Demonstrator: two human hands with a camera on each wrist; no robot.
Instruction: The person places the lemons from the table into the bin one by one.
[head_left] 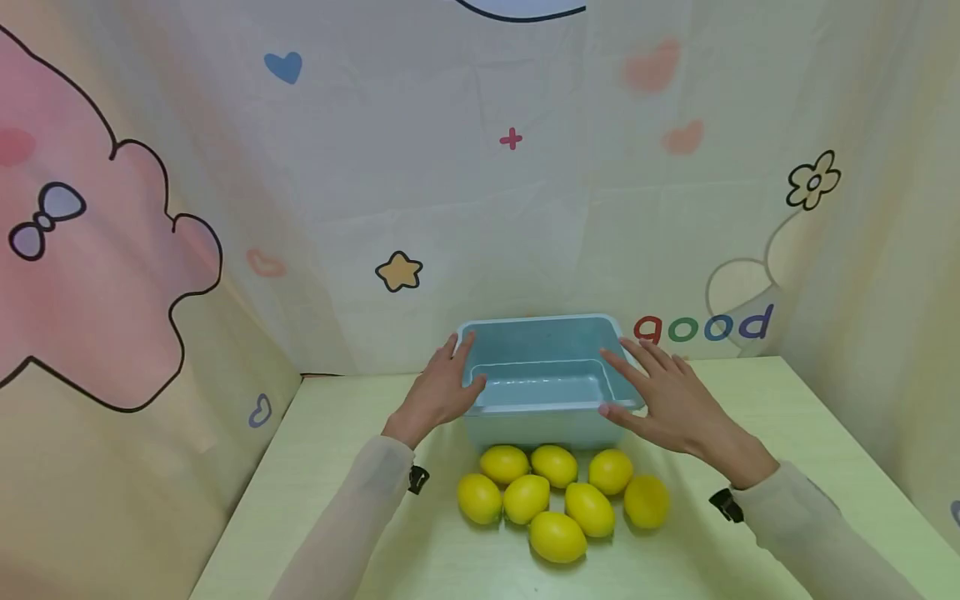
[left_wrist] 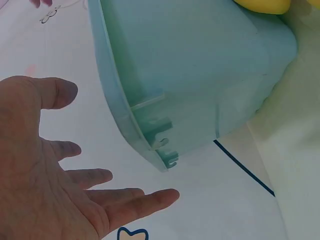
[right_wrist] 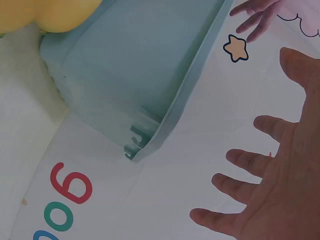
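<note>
A light blue plastic bin (head_left: 546,429) stands at the back of the table, its inside bare in the head view. At its left end is my left hand (head_left: 437,390), fingers spread and holding nothing. My right hand (head_left: 678,408) hovers by the right end, fingers extended and apart. Both wrist views show a gap between each palm and the bin's wall; the left hand (left_wrist: 55,170) and the right hand (right_wrist: 270,165) appear beside its rim. Several yellow lemons (head_left: 557,536) lie loosely grouped in front of the bin.
The pale green table (head_left: 330,467) extends to both sides of the bin. Behind it hangs a printed curtain (head_left: 390,167) with hearts, a star and the word "good". Side curtains (head_left: 885,275) border the table. A black band (head_left: 726,505) shows at the right wrist.
</note>
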